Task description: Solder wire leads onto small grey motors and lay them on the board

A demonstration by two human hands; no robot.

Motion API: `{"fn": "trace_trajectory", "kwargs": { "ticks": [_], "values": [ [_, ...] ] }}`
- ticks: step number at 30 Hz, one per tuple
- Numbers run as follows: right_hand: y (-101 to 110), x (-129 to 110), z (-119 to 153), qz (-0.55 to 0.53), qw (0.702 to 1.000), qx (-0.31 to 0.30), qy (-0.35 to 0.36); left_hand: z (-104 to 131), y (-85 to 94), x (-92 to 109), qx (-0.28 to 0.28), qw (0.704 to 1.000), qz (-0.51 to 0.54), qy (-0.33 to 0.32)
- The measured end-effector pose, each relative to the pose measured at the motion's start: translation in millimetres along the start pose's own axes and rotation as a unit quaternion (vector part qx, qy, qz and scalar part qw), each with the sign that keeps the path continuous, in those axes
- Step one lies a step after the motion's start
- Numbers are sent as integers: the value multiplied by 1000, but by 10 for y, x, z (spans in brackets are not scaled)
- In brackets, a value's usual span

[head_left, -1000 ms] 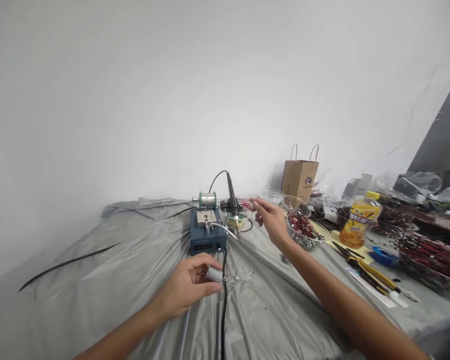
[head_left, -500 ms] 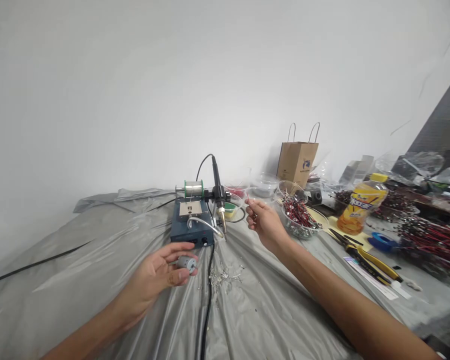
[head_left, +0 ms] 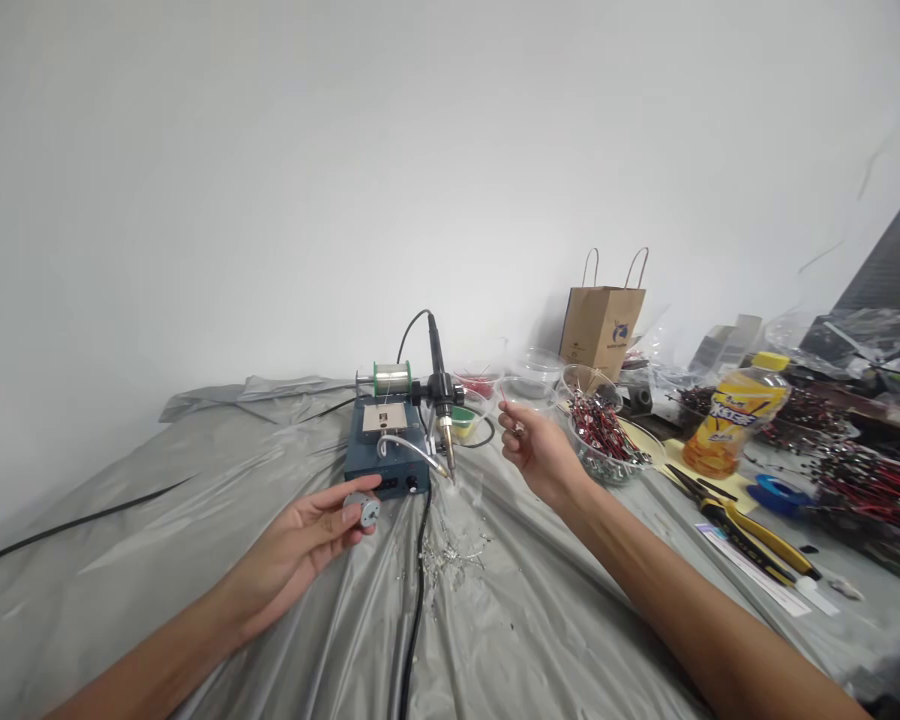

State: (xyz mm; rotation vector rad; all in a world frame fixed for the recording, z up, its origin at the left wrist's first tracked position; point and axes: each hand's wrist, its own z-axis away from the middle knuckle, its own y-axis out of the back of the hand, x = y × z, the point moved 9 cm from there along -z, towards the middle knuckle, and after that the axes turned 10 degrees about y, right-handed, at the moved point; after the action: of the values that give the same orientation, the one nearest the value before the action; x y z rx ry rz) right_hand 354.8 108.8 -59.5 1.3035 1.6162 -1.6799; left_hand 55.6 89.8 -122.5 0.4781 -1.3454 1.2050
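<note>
Head view, hands [head_left: 300,545] [head_left: 538,447] pinching motor [head_left: 363,509], perhaps wire [head_left: 503,394]

left forearm [head_left: 157,635] angled toward two o'clock, left hand [head_left: 289,550] pinching, right forearm [head_left: 682,580] toward ten o'clock, right hand [head_left: 544,455] curled and pinching

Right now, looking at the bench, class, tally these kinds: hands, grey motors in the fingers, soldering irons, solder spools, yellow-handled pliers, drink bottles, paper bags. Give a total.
Hands (left hand, right hand): 2
Grey motor: 1
Soldering iron: 1
Solder spool: 1
Yellow-handled pliers: 1
Drink bottle: 1
Paper bag: 1
Total: 8
</note>
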Motion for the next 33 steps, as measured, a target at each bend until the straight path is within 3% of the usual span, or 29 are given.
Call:
{"fn": "trace_trajectory", "kwargs": {
  "ticks": [10,17,22,26,30,33],
  "values": [
    [-107,-28,65,17,999,-34,2,24,-125,103,-38,998,37,-30],
    [-123,-6,54,-2,999,-49,-14,-21,-39,31,-2,1000,21,-9],
    [-128,-191,32,1,998,-55,-4,62,-225,117,-47,997,-50,-21],
    [-104,-325,58,32,996,-83,-2,139,-333,210,-24,993,-110,-21],
    [-41,-214,72,75,992,-97,-1,123,-470,200,-13,992,-121,-30],
    [-25,-57,116,106,989,-103,10,58,-604,85,-19,991,-128,-36]
  ]
}}
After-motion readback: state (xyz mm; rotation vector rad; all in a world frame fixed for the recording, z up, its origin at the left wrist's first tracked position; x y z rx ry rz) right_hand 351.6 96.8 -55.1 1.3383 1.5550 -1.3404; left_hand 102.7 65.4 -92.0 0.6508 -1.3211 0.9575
